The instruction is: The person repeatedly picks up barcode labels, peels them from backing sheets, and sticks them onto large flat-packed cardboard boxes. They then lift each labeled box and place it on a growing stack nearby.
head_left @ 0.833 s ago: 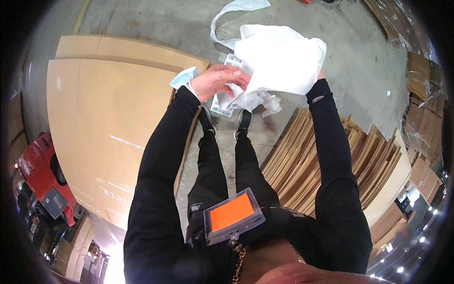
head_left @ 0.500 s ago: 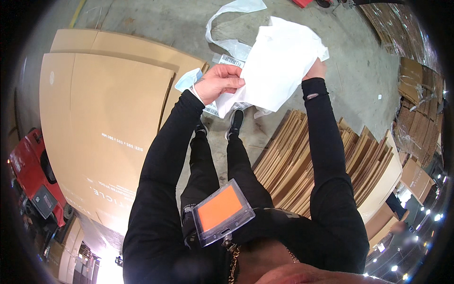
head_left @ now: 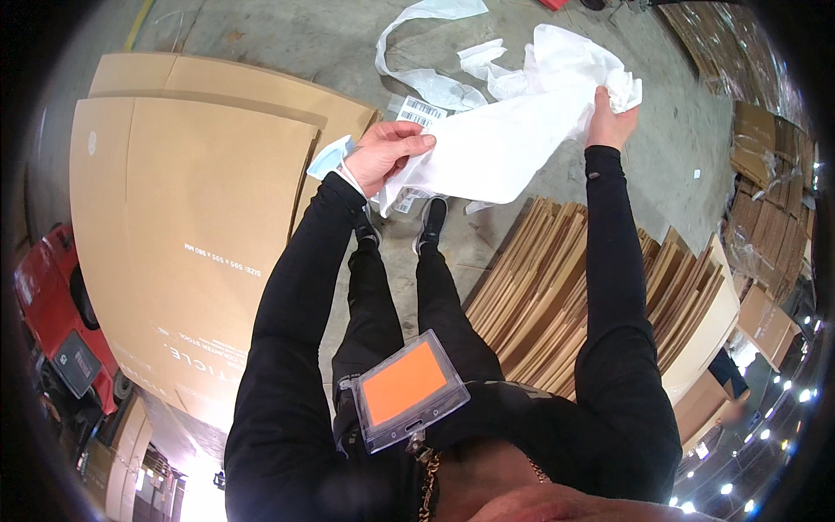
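A thin white sheet (head_left: 504, 148), paper or plastic film, is stretched between my hands above the floor. My left hand (head_left: 383, 155) pinches its left edge between thumb and fingers. The bunched right end is gripped by my right hand (head_left: 613, 122), held farther out. A light blue face mask (head_left: 331, 157) hangs by its loop at my left wrist. Behind the sheet, barcode labels (head_left: 421, 111) show, partly covered by it. A curled strip of white backing (head_left: 442, 87) trails beyond the labels and lies on the concrete floor.
Large flat cardboard boxes (head_left: 200, 191) stand at my left. Beside my right leg is a stack of folded cardboard (head_left: 531, 287). Wrapped cardboard bundles (head_left: 765, 191) line the far right, and a red vehicle (head_left: 65, 304) stands at the far left.
My right hand has moved right and outward, and its end of the sheet is now bunched up. My left hand has shifted slightly left; the sheet is pulled longer and narrower.
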`<state>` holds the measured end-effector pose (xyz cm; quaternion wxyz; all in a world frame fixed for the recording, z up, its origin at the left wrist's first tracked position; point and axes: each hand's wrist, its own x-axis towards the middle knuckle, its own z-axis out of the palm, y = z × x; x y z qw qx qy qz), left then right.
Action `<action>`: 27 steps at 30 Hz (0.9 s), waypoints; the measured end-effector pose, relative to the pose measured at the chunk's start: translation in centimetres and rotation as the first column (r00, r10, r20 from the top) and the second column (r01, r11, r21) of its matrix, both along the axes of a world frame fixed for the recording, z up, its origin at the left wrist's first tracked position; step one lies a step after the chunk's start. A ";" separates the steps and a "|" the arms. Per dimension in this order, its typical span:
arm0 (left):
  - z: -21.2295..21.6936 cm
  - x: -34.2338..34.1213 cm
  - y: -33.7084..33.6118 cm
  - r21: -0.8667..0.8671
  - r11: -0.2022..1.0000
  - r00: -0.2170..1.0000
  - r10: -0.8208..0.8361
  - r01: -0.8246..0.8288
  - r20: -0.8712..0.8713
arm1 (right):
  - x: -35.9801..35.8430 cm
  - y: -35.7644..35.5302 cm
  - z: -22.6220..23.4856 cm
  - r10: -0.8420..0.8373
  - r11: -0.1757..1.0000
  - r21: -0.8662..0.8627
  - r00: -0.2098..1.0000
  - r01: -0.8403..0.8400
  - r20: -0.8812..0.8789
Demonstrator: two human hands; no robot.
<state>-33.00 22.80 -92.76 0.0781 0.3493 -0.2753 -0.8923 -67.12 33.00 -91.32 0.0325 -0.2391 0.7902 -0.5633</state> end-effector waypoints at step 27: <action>8.5 -5.0 8.1 -0.586 0.456 0.687 -0.680 0.670 0.256 | 10.3 4.0 9.6 0.491 -0.711 0.282 -0.167 -0.644 0.855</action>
